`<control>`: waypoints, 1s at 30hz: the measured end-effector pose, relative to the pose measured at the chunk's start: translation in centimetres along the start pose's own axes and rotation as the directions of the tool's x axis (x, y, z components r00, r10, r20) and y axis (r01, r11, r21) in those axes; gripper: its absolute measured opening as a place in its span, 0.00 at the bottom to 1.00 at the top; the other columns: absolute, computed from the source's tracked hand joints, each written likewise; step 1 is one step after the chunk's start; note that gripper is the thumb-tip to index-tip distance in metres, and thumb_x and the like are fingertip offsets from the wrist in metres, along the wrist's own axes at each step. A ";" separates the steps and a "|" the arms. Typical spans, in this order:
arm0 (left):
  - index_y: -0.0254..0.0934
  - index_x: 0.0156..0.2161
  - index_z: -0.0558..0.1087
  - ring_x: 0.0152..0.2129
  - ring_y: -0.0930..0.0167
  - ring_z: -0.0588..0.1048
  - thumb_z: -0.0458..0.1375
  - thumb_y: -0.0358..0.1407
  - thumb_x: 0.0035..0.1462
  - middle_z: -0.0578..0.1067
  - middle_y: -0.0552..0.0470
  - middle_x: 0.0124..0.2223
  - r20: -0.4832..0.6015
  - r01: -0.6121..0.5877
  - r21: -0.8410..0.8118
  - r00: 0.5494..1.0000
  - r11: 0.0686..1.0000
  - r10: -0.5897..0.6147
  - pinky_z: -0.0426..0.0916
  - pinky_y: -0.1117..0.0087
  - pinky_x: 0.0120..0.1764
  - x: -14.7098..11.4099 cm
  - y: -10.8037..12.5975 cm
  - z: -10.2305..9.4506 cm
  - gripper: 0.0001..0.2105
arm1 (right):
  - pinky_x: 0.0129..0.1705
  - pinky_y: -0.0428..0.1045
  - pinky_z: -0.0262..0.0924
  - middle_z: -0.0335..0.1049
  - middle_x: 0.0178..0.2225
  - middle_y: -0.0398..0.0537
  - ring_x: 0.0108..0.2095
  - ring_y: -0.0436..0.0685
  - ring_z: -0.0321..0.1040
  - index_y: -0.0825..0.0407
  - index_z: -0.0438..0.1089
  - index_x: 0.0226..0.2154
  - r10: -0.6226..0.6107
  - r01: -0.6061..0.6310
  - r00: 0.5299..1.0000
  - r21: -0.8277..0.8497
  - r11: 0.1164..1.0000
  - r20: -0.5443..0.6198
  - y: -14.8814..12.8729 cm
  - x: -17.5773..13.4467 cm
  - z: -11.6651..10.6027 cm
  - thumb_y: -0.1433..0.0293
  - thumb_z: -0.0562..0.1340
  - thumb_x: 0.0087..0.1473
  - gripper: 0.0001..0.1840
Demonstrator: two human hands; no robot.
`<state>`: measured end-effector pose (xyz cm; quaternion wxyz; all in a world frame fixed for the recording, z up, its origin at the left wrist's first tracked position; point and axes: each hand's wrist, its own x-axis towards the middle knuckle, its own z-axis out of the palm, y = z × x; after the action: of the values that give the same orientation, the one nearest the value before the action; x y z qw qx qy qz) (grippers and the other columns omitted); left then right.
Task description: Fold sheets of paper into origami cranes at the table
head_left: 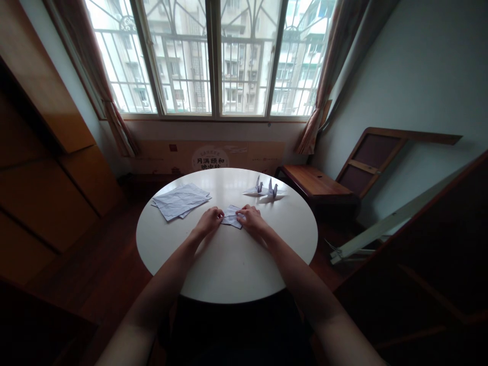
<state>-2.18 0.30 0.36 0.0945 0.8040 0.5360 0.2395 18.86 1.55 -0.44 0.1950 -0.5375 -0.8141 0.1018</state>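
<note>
- I see the round worktop [236, 269].
- Papers [181, 200] lie far left.
- My left hand [211, 218] and right hand [251, 218] grasp the sheet [232, 219] from either side.
- Two cranes [273, 191] stand far right.
- Sheet: mid-worktop, partly folded; I judge creasing is in hand, and the next move calls for aligned edges.

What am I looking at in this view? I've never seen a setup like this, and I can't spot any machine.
There is no robot here: a person works bare-handed, and the single picture comes from a camera on their head, looking forward and down. The left hand and right hand hold a small folded paper between them on a white table. Creased sheets lie overlapping at far left; two paper birds stand at far right.
</note>
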 end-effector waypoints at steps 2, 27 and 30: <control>0.35 0.39 0.79 0.35 0.68 0.74 0.55 0.31 0.57 0.74 0.46 0.37 -0.014 0.004 -0.002 1.000 1.000 -0.004 0.68 0.70 0.42 0.0 -0.1 0.2 0.10 | 0.52 0.56 0.49 0.67 0.47 0.53 0.49 0.63 0.59 0.46 0.73 0.49 0.041 -0.041 0.999 -0.014 0.999 -0.009 0.1 0.1 0.0 0.63 0.60 0.58 0.17; 0.42 0.37 0.80 0.40 0.65 0.75 0.56 0.32 0.56 0.78 0.49 0.42 0.023 -0.036 0.061 0.999 0.997 0.035 0.67 0.67 0.46 0.1 -0.1 -0.1 0.10 | 0.50 0.55 0.50 0.69 0.46 0.50 0.47 0.62 0.60 0.42 0.76 0.45 -0.036 0.037 0.999 0.008 0.999 -0.022 0.4 0.4 0.5 0.62 0.61 0.57 0.14; 0.41 0.35 0.80 0.39 0.65 0.75 0.56 0.32 0.55 0.78 0.49 0.40 0.016 0.032 0.114 0.999 0.993 -0.034 0.66 0.67 0.46 0.0 0.0 -0.4 0.09 | 0.50 0.55 0.50 0.69 0.46 0.49 0.48 0.62 0.60 0.41 0.77 0.44 -0.013 0.013 1.000 0.021 1.000 -0.015 0.6 0.5 0.3 0.62 0.61 0.57 0.13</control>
<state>-2.42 0.30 0.73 0.0573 0.8012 0.5611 0.2000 19.03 2.23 -0.82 0.2074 -0.5308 -0.8150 0.1052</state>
